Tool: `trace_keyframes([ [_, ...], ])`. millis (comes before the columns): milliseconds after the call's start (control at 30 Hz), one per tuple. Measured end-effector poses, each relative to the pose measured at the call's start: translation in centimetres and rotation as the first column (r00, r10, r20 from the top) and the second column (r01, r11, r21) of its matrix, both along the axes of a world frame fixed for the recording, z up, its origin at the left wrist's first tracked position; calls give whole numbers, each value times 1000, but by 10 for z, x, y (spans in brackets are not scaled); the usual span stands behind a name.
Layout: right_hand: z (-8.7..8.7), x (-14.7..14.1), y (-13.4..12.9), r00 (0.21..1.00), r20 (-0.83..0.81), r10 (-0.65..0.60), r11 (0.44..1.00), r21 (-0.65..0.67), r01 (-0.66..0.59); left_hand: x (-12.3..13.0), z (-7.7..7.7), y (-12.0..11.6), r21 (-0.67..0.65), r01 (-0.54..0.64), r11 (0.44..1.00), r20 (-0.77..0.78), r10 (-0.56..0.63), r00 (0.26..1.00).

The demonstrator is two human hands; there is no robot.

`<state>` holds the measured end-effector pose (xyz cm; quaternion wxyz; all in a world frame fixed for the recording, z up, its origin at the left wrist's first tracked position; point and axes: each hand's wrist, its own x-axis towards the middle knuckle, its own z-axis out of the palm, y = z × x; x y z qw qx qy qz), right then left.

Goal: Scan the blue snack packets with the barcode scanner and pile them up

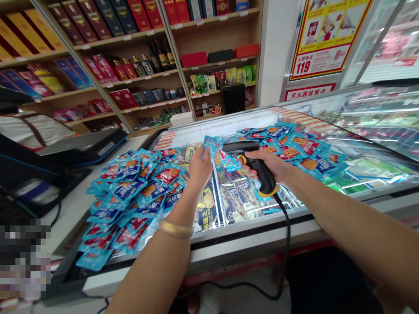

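My right hand (pixel 266 165) is wrapped round the grip of a black and yellow barcode scanner (pixel 263 176), its head turned left. Just left of it, my left hand (pixel 200 167) pinches a small light-blue snack packet (pixel 211 146). Another blue and red packet (pixel 229 161) shows under the scanner head; whether my left hand holds it too I cannot tell. A big heap of blue snack packets (pixel 131 187) lies on the left of the glass freezer top (pixel 218 218). A second pile of the packets (pixel 291 148) lies to the right, beyond the scanner.
The scanner's black cable (pixel 286 261) hangs over the freezer's front edge and loops below. Packaged goods show through the glass. Shelves (pixel 131 37) with boxes and bottles stand behind. At left is a counter with a dark flat device (pixel 88 146).
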<state>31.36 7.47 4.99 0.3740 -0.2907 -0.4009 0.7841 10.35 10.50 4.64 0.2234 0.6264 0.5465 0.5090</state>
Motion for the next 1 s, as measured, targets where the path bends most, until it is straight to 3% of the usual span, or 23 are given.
trace_keyframes([
  [100,-1,-15,-1,995,-88,-45,999,-28,43,-19,15,-7,166,-32,986,-340,87,936],
  [233,-2,-44,-5,989,-145,-38,997,-69,28,-61,30,-21,207,-23,978,-654,156,740],
  [400,-1,-79,-10,988,-157,2,996,-82,-16,-109,19,-39,101,-25,995,-910,103,402],
  [500,-1,-88,-13,987,-154,41,995,-83,-55,-118,10,-47,23,-41,999,-960,33,278],
  [700,0,-87,-15,989,-144,9,990,-134,-29,-116,10,-52,6,-59,998,-972,20,233],
  [900,2,-77,-9,984,-179,-19,993,-114,-2,-100,11,-48,110,-70,991,-944,126,306],
  [1000,7,-61,-2,982,-175,-69,993,-105,52,-73,12,-40,67,-57,996,-926,83,367],
])
